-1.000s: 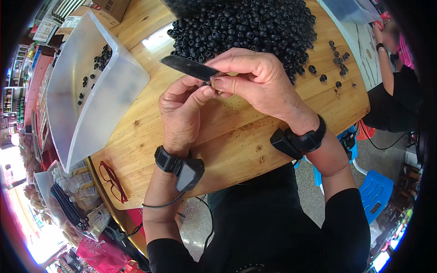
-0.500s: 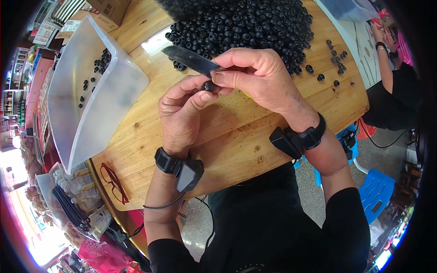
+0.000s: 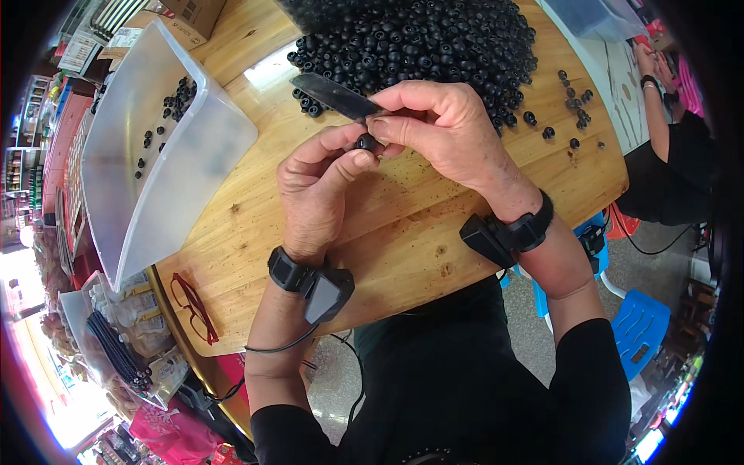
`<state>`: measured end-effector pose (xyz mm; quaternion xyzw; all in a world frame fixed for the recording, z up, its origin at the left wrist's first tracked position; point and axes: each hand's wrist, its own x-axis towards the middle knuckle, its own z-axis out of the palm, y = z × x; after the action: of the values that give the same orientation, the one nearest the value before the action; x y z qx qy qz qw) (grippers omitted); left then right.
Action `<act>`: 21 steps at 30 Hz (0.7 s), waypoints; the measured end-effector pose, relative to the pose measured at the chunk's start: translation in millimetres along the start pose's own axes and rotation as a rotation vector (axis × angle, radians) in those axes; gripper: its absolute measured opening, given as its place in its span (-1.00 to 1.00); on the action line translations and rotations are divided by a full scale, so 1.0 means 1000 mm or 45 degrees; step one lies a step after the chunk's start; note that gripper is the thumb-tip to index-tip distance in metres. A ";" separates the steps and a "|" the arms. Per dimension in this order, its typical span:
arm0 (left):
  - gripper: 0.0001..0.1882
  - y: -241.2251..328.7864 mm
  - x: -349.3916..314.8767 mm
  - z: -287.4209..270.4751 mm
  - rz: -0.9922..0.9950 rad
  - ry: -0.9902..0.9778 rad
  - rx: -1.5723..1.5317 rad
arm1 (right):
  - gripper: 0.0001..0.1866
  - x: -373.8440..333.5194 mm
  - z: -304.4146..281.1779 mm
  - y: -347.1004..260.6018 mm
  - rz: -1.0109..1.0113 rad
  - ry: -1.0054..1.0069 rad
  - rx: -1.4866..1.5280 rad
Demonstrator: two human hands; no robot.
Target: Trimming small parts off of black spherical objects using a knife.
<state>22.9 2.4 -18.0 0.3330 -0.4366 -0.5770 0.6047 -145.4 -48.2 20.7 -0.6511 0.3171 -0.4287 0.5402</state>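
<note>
Pinching a small black bead (image 3: 366, 142) between thumb and fingers, the left hand (image 3: 318, 190) is holding it just below the bead pile (image 3: 418, 39) on the table (image 3: 403, 232); the right hand (image 3: 442, 132) is gripping a dark knife (image 3: 329, 93) against it.

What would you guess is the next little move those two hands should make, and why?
Probably press the knife edge into the small black fruit and work it round. The left hand pinches the fruit between thumb and fingertip, the right hand holds the blade right against it, and no cut shows yet. A clear tub with a few fruits stands to the left, ready for it afterwards.
</note>
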 end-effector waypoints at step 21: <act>-0.72 0.011 -0.002 0.002 0.097 -0.004 -0.017 | -0.82 0.001 -0.002 0.001 0.192 -0.030 0.344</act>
<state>25.5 5.9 -7.0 0.3111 -0.4460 -0.5571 0.6276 -146.5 -49.9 20.4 -0.5520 0.2980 -0.4180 0.6571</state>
